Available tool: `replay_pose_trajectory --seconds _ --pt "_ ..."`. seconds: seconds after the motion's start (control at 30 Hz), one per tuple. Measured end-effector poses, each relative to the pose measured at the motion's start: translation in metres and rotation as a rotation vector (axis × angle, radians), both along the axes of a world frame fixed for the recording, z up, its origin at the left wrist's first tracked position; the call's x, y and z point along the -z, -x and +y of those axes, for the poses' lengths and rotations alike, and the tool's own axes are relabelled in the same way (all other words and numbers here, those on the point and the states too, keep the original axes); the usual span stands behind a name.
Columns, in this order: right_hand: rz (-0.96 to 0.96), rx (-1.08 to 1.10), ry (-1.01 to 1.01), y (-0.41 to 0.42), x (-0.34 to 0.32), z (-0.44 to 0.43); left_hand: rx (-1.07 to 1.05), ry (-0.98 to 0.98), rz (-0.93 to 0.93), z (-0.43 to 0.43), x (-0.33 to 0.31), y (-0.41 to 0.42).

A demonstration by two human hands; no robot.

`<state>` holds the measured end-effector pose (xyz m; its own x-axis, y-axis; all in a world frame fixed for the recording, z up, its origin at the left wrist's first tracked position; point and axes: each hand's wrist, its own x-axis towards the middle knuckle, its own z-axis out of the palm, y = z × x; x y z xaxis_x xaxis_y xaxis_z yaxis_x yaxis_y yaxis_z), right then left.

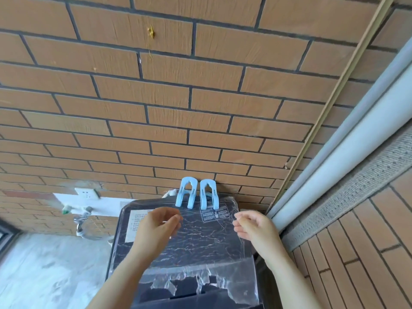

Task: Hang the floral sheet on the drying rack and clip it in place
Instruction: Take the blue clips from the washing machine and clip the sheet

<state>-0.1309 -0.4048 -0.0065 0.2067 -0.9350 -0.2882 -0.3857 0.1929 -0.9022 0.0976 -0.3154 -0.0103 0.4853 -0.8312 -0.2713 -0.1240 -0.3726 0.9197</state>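
Standing upright side by side at the rear edge of the dark marbled appliance lid (200, 244), two pale blue clips (186, 195) touch the brick wall (200, 108). Left hand (159, 226) and right hand (254, 226) hover above the lid, fingers loosely curled, gripping nothing.

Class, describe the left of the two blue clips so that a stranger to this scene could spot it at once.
Under the brick wall sits a dark, marble-patterned appliance top. Two pale blue clips stand at its back edge. Yours is the left clip, nearer the white wall socket; the right clip stands just above a dark printed label.
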Motion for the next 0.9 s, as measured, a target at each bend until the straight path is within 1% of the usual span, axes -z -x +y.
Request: replay_pose_trajectory --seconds 0.2,0.3,0.43,0.57,0.63,0.73,0.9 --pt "0.054 -0.048 -0.059 -0.027 0.017 -0.049 -0.075 -0.04 0.015 -0.038 0.018 -0.021" --pt "0.118 -0.085 -0.077 -0.034 0.029 -0.077 -0.118 -0.077 -0.006 -0.054 0.03 -0.028" --pt "0.242 -0.154 -0.101 -0.043 0.056 -0.109 -0.139 -0.174 -0.095 -0.08 0.058 -0.037" --pt "0.321 -0.216 -0.153 -0.056 0.079 -0.131 -0.125 -0.257 -0.171 -0.114 0.083 -0.037" --pt "0.33 -0.212 -0.186 -0.06 0.093 -0.141 -0.12 -0.302 -0.205 -0.13 0.095 -0.038" --pt "0.34 -0.193 -0.208 -0.064 0.114 -0.155 -0.118 -0.361 -0.199 -0.151 0.112 -0.041" --pt "0.342 -0.178 -0.243 -0.075 0.129 -0.172 -0.073 -0.441 -0.229 -0.172 0.134 -0.048"
